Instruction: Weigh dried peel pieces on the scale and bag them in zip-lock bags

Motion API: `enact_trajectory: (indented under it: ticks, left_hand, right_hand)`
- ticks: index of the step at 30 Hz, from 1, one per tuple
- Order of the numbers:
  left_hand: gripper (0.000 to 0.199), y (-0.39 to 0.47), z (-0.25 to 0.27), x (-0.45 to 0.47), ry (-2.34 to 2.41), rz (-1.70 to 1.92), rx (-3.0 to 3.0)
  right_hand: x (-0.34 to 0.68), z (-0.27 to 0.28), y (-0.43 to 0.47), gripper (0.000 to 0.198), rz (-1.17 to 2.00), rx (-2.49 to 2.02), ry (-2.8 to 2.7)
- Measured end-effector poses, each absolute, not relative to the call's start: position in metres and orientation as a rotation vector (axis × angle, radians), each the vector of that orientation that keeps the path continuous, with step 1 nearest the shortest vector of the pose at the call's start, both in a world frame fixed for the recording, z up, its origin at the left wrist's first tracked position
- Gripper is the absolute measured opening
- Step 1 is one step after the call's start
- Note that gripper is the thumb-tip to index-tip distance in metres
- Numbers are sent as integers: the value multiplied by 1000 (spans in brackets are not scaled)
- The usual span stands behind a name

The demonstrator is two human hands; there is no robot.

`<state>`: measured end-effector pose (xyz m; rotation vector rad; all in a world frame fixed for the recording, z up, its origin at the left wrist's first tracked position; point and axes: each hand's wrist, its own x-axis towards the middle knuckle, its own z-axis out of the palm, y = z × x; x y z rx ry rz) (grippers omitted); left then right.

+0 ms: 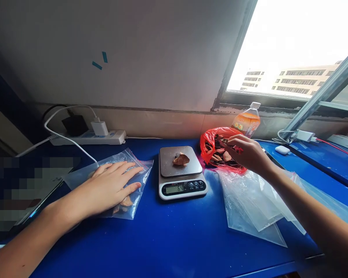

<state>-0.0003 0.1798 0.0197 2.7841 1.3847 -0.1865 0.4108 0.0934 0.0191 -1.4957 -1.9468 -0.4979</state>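
Note:
My left hand [114,185] lies flat with fingers spread on a clear zip bag [139,193] that has brown dried pieces [124,204] inside. In the middle, a kitchen scale [164,185] bears a curled brown dried piece [181,158] on its metal plate; the display appears to read 64, any decimal point unclear. Over a red plastic bag [204,141] full of similar dried slices [227,156], my right hand [246,150] has its fingers bent and pinched at the bag's mouth. What sits between those fingertips is too small to make out.
Several empty clear zip bags [249,208] lie under my right forearm. Behind the red bag stands a bottle of orange drink [248,119]. A power strip [116,137] with chargers and cables lies along the wall. A white earphone case [282,150] is at right on the blue table [185,239].

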Motion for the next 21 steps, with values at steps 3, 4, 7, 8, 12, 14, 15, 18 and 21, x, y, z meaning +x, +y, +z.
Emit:
enact_trajectory:
  ticks: [3, 4, 7, 8, 12, 14, 15, 18, 21]
  left_hand:
    - [63, 182, 15, -2, 1378, -148, 2797]
    - [63, 182, 15, -2, 1380, -145, 2791]
    - [63, 180, 19, -1, 1392, -175, 2771]
    - [63, 179, 20, 0, 1392, -194, 2769]
    - [63, 176, 25, 2, 1393, -209, 2771]
    - [63, 176, 25, 2, 1390, -219, 2767]
    - [64, 176, 24, 2, 1391, -229, 2766]
    - [64, 177, 21, 0, 1388, -229, 2780]
    - [62, 179, 17, -2, 1373, -192, 2800]
  right_hand:
    - [388, 23, 70, 6, -608, -1292, -1952]
    - [379, 24, 67, 6, -640, -1251, -1961]
    - [357, 23, 68, 6, -692, -1168, -1993]
    - [352, 22, 71, 7, -699, -1168, -1990]
    - [341, 15, 86, 19, -647, -1260, -1963]
    - [340, 12, 90, 27, -578, -1276, -1999]
    - [339, 10, 91, 29, -544, -1280, -2022]
    - [337, 4, 94, 28, -456, -1330, -2062]
    - [332, -1, 100, 27, -359, -1404, -2026]
